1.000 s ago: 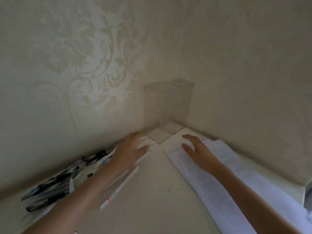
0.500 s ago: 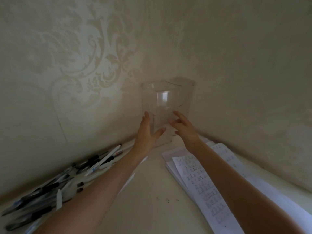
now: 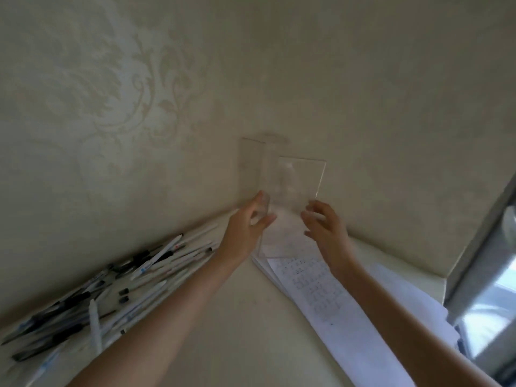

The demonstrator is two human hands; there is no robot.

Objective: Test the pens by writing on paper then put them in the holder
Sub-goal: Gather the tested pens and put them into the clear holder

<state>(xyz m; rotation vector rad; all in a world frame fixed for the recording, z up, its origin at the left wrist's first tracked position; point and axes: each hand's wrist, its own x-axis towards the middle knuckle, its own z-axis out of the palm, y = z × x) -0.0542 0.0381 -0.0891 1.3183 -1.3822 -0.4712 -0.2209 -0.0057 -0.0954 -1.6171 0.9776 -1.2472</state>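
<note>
A clear plastic pen holder (image 3: 290,177) is in the corner, tilted and blurred by motion, its lower part over the papers. My left hand (image 3: 248,224) grips its left edge with thumb and fingers. My right hand (image 3: 324,224) holds its right lower side with curled fingers. A heap of white and black pens (image 3: 111,289) lies along the left wall. A stack of printed paper sheets (image 3: 321,291) lies on the table under my right forearm.
The cream table (image 3: 229,331) fills the corner between two patterned walls. A window frame (image 3: 480,275) stands at the right edge, beside the end of the papers.
Both hands went from the table surface up to the holder and took hold of it. The holder is now tipped and drawn out from the corner, over the papers.
</note>
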